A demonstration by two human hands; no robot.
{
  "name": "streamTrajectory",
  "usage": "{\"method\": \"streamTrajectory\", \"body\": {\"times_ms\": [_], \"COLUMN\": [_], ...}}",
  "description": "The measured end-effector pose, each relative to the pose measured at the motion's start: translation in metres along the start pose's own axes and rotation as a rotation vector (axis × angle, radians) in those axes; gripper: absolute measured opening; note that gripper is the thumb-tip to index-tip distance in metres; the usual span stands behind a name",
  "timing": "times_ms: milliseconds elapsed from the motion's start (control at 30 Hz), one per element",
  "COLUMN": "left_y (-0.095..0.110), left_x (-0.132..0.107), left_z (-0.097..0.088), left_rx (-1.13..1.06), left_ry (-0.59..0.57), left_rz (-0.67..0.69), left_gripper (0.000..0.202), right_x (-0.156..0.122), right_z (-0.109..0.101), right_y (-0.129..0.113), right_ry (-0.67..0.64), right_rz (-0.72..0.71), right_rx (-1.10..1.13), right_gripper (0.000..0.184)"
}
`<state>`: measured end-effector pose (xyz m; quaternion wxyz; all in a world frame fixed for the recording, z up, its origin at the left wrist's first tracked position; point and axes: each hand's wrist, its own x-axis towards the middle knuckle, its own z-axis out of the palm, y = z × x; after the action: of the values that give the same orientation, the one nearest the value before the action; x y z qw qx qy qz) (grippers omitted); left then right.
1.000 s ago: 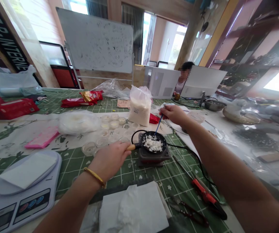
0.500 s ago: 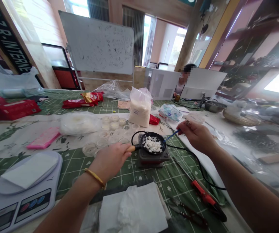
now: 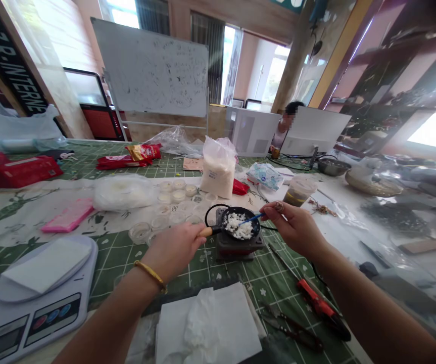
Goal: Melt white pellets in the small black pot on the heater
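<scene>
My left hand (image 3: 180, 247) is closed around the wooden-ended handle of a small black frying pan (image 3: 256, 236). The pan rests on a small dark hot plate (image 3: 236, 248). White crumbly pieces (image 3: 235, 222) lie in the pan. Between the fingertips of my right hand (image 3: 291, 222) is a thin blue stick (image 3: 253, 218), its lower end among the white pieces; whether that end is a spoon I cannot tell. Behind the pan stands a plastic bag of white granules (image 3: 218, 174). Small round clear dishes (image 3: 178, 194) sit left of it, several holding pale contents.
A kitchen scale (image 3: 85, 273) with folded paper is at left. White paper sheets (image 3: 236, 318) with crumpled tissue lie in front. A red-handled screwdriver (image 3: 316, 298) and dark scissors (image 3: 293, 331) lie at right. A clear cup (image 3: 301, 189) of dark liquid stands beyond my right hand. A person sits behind a monitor.
My right hand has moved left and slightly down toward the pan, carrying the blue stick from the pan's right rim in among the white pieces. My left hand stays on the handle.
</scene>
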<state>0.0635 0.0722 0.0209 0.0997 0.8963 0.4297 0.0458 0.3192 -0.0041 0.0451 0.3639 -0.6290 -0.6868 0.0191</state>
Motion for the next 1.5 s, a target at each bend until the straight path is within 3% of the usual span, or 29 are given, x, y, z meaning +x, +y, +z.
{"method": "streamTrajectory", "body": {"times_ms": [133, 300, 500, 667, 767, 900, 1033, 1167, 1367, 1500], "left_y": [0.001, 0.001, 0.001, 0.000, 0.000, 0.001, 0.002, 0.001, 0.001, 0.001], "left_x": [0.000, -0.001, -0.001, 0.001, 0.000, -0.002, -0.001, 0.000, -0.001, -0.001], "left_z": [-0.002, -0.003, -0.003, -0.002, -0.002, -0.002, -0.003, -0.002, -0.003, -0.003], "left_rx": [0.005, 0.008, 0.015, 0.024, 0.027, 0.029, 0.025, 0.020, 0.017, 0.019], "left_ry": [-0.015, -0.002, -0.003, -0.009, -0.013, -0.012, -0.012, -0.013, -0.009, -0.011], "left_rz": [-0.004, -0.015, -0.020, -0.025, -0.027, -0.046, -0.039, -0.035, -0.039, -0.044], "left_gripper": [0.026, 0.027, 0.027, 0.029, 0.029, 0.030, 0.031, 0.032, 0.034, 0.033], "right_x": [-0.010, -0.024, -0.035, -0.049, -0.054, -0.056, -0.057, -0.059, -0.062, -0.060], "right_z": [0.001, 0.008, 0.020, 0.034, 0.036, 0.032, 0.029, 0.030, 0.028, 0.029], "right_y": [-0.001, 0.001, 0.016, 0.014, 0.013, 0.019, 0.024, 0.021, 0.020, 0.027], "right_ry": [0.181, 0.102, 0.389, 0.232, 0.248, 0.255, 0.402, 0.342, 0.264, 0.324], "right_rz": [-0.013, -0.055, 0.140, 0.134, 0.106, 0.154, 0.221, 0.197, 0.199, 0.292], "right_rx": [-0.099, 0.027, 0.021, 0.201, 0.321, 0.291, 0.194, 0.143, 0.359, 0.357], "right_gripper": [0.024, 0.020, 0.022, 0.022, 0.021, 0.020, 0.019, 0.019, 0.019, 0.019]}}
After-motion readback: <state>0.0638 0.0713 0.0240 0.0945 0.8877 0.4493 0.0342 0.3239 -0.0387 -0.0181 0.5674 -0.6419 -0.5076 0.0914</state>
